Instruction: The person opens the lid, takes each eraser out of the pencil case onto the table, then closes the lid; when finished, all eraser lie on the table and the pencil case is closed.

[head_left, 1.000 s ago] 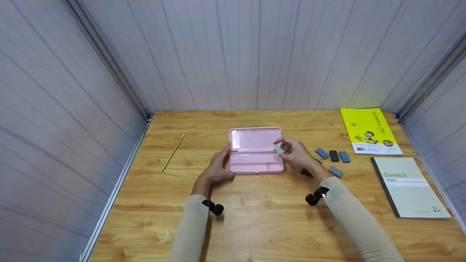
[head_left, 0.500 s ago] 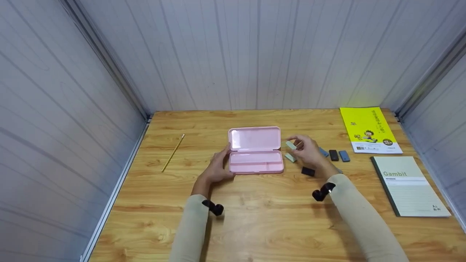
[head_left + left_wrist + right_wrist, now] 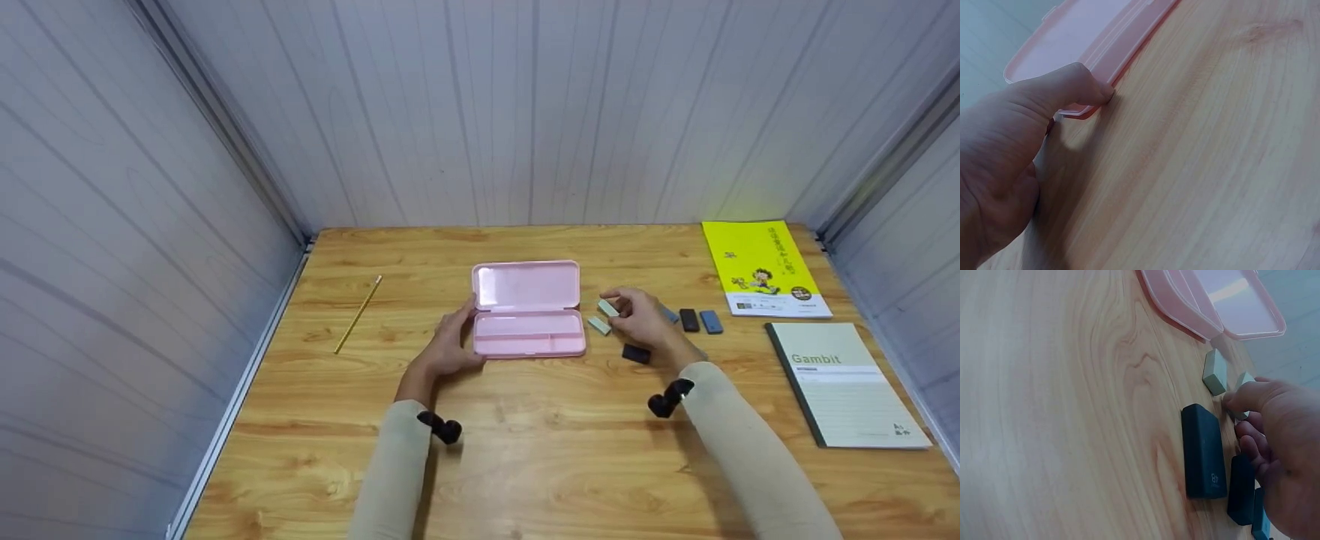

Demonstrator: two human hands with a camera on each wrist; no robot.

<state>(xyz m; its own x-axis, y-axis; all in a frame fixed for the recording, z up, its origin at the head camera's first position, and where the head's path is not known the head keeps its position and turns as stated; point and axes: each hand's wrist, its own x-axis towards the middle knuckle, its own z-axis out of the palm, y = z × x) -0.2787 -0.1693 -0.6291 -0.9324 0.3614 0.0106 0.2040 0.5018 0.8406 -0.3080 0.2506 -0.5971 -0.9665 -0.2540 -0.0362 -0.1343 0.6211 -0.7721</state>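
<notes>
An open pink pencil case (image 3: 529,324) lies mid-table, its lid folded back. My left hand (image 3: 448,343) holds its left end, the thumb (image 3: 1086,84) on the near corner and the fingers along the side. To the right of the case, my right hand (image 3: 641,319) pinches a pale green eraser (image 3: 608,307) between thumb and fingers. Beside it on the table rests a second pale green eraser (image 3: 599,325). I cannot tell whether the pinched one touches the tabletop. Nearer me is a black eraser (image 3: 637,354); the right wrist view shows another dark eraser (image 3: 1241,489) under the hand.
Past my right hand lie another black eraser (image 3: 689,320) and blue ones, including a blue eraser (image 3: 711,322). A yellow booklet (image 3: 761,262) and a pale notebook (image 3: 847,390) occupy the right side. On the left lies a pencil (image 3: 358,313). Panel walls enclose the table.
My right hand has carried the pale green eraser from the case's right edge rightward, then down beside the other green eraser. The left hand stays where it was on the case.
</notes>
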